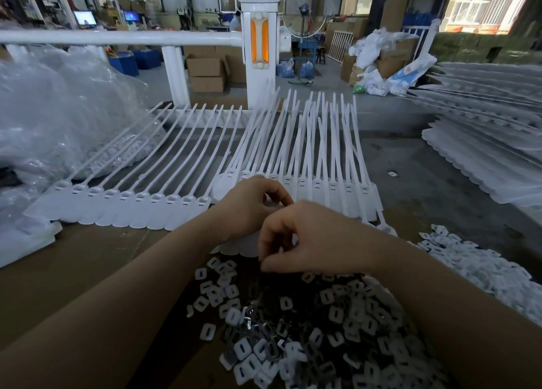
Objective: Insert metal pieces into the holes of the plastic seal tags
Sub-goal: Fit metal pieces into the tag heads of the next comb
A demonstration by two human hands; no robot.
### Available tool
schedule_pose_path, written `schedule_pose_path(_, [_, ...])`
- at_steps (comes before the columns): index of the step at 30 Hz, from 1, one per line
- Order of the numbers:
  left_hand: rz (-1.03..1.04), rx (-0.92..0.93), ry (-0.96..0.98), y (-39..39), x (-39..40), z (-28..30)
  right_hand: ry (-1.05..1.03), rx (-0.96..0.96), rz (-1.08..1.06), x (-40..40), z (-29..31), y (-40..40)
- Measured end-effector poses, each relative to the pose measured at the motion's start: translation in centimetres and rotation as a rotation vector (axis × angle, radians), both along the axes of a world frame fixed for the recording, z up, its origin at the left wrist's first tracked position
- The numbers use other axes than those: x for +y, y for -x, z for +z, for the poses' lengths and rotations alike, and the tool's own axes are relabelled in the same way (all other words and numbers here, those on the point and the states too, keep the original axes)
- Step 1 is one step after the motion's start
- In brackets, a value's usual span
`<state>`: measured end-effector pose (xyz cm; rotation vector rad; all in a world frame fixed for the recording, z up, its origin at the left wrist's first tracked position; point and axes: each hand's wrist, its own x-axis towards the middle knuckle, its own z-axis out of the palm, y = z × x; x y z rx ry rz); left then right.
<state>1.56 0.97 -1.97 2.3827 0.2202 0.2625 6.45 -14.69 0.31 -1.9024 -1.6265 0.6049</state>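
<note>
A strip of white plastic seal tags (331,190) lies across the middle of the table, its long tails pointing away from me. My left hand (249,206) sits on the near part of this strip, fingers curled round a tag head. Just in front of it, my right hand (311,239) has curled fingers, with thumb and forefinger pinched together at the far edge of the pile of small metal pieces (308,324). What they pinch is mostly hidden; it looks like one metal piece. A second tag strip (117,204) lies to the left.
Clear plastic bags (58,118) of parts fill the left side. Stacked tag strips (484,142) lie at the right, and loose white plastic pieces (475,265) spread near my right forearm. A white fence post (259,51) and rail stand behind the table.
</note>
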Motion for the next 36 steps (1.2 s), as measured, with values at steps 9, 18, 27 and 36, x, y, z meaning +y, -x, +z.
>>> schedule_pose_path(9, [-0.118, -0.072, 0.311, 0.6, -0.2, 0.7, -0.092, 0.300, -0.404, -1.7, 0.2, -4.1])
schedule_pose_path(18, [-0.147, -0.006, 0.325, 0.9, 0.0, 0.9, -0.108, 0.325, -0.471, -1.7, 0.0, -4.4])
schedule_pose_path(27, [-0.148, 0.056, 0.291, 0.9, 0.3, 1.2, -0.081, 0.287, -0.437, -1.7, 0.1, -4.2])
schedule_pose_path(36, [-0.157, 0.006, 0.382, 1.0, 0.5, 1.2, -0.098, 0.286, -0.457, -1.6, 0.0, -4.5])
